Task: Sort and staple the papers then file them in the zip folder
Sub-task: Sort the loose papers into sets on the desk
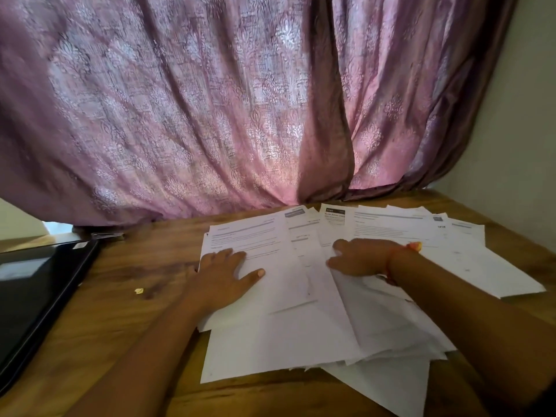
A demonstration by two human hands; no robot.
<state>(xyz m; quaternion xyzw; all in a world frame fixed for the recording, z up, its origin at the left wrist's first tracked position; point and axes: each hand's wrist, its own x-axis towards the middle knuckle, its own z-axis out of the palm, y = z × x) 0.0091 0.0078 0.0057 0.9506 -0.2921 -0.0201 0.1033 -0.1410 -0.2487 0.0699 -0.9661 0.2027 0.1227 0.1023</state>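
While your left hand (224, 273) lies flat with straight, spread fingers on the papers (301, 335), it holds nothing; it only presses the top sheet at the left side of the pile. Your right hand (359, 257) rests on the sheets a little to the right of it, palm down, with the fingers bent at the tips against the paper; I cannot tell if they pinch a sheet or only press it. A red thread (413, 245) is around the right wrist.

The papers lie directly under both hands and spread out from them: beyond the fingertips toward the curtain (210, 100), to the right of the right hand, and back under both forearms. They are white printed sheets, loose and overlapping at different angles, some with a dark header at the top.

The folder (36, 299), black and flat, lies on the table (126, 302) well to the left of your left hand, apart from the papers. Between them lies a small scrap (139, 291).
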